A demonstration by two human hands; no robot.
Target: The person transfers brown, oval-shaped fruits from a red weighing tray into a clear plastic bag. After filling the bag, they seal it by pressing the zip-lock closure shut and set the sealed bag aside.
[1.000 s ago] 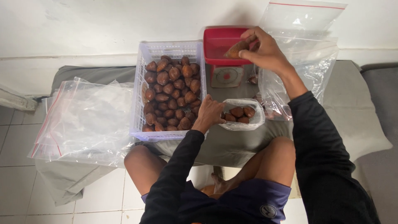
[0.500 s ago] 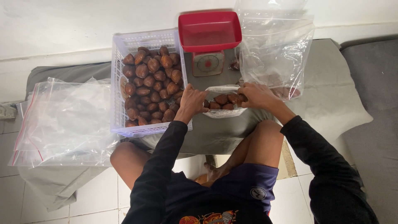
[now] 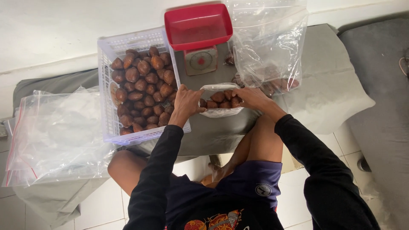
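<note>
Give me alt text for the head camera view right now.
Seen from above, a seated person's left hand and right hand hold a small clear bag of brown scaly fruits by its two ends. A white basket of the same fruit sits left; a red-trayed scale stands behind, with clear bags alongside.

The person wears a black long-sleeved top with a red and orange print on the front. Dark navy shorts carry a small round emblem. Both hands, left hand point(image 3: 185, 104) and right hand point(image 3: 254, 98), are bare.
</note>
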